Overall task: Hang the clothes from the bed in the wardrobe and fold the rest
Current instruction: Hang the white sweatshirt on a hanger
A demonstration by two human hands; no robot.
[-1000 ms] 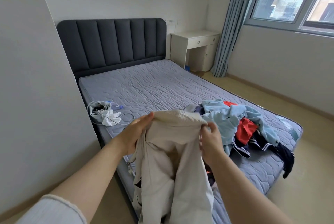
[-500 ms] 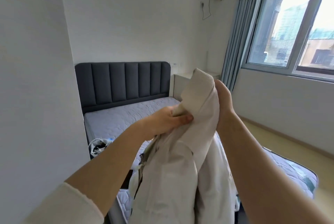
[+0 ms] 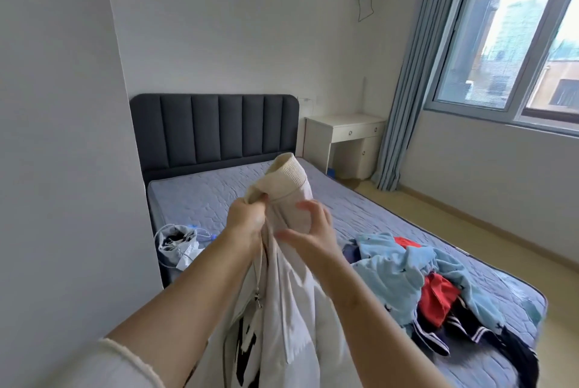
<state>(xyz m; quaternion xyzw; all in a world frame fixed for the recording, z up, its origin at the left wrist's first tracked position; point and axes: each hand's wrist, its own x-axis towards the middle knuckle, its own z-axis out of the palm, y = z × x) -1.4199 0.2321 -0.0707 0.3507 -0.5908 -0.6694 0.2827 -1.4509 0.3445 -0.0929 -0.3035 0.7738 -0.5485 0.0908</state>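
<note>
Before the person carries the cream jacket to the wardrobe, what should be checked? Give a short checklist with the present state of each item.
1. Left hand grips the cream zip-up jacket with ribbed collar: ok.
2. Right hand holds the jacket firmly: not ok, its fingers look spread and only touch the cloth.
3. Jacket lifted off the grey quilted mattress: cannot tell, the hem is out of view.
4. Hanger ready: not ok, none is visible.
5. Wardrobe open: cannot tell, it is not in view.
6. Pile of light blue, red and navy clothes left to sort: ok, on the mattress.
</note>
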